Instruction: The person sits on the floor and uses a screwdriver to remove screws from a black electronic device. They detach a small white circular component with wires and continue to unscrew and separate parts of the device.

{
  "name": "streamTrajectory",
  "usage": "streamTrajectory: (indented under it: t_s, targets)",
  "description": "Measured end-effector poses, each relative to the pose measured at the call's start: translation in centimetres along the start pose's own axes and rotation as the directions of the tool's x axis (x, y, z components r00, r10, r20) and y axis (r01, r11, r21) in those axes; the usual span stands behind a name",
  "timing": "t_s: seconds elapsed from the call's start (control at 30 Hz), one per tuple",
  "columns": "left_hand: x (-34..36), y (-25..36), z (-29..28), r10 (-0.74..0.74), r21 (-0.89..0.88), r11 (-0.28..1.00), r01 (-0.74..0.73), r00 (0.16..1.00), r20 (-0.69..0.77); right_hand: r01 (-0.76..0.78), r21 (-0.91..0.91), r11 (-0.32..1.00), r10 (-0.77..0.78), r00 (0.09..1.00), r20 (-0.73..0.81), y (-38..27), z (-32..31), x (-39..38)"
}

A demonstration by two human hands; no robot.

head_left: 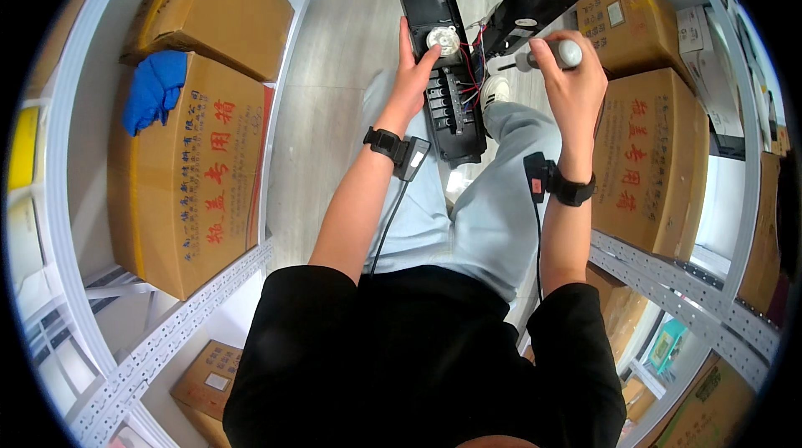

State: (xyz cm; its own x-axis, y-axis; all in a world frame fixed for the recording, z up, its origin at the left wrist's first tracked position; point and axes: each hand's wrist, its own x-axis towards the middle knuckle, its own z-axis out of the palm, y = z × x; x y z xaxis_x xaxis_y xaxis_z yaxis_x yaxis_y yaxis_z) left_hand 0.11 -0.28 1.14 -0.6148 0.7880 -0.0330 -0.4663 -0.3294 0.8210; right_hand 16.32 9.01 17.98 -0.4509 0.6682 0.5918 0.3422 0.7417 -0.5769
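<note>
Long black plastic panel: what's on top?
A round whitish plastic part, a black slotted block, and thin red wires along one side. The left hand covers part of the panel; its underside is hidden.

The scene is bright and fairly even, lit by pale, white-looking light whose source lies out of view. The grey floor [326, 55] looks washed and light, while the black shirt [409, 348] sinks into near-featureless dark. Small white highlights sit on the clear round part [443, 40], and the black housing [415, 1] shows only a dull sheen. Fine detail around the thin wires [474, 72] is hard to separate. Fisheye distortion bows the shelf uprights [63, 164] toward the rim, and black vignetting swallows the corners.
</note>
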Motion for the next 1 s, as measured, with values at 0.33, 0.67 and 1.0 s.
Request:
streamTrajectory:
  t_s: [0.33, 0.67, 1.0]
  targets:
    - [-0.2, -0.2, 0.0, 0.024, -0.002, 1.0, -0.024, 0.998, 0.056, 0.09, 0.107, 0.99, -0.101, 0.989, 0.109, 0.3, 0.5, -3.5]
    - [-0.4, -0.1, 0.3, 0.094, 0.003, 0.996, -0.094, 0.995, 0.025, -0.152, 0.173, 0.973, 0.11, 0.966, 0.232, 0.6, -0.1, -5.7]
    - [-0.2, -0.6, 0.2, 0.131, 0.149, 0.981, -0.122, 0.99, -0.05, -0.185, 0.278, 0.943, 0.109, 0.957, 0.268, 0.2, 0.4, -6.6]
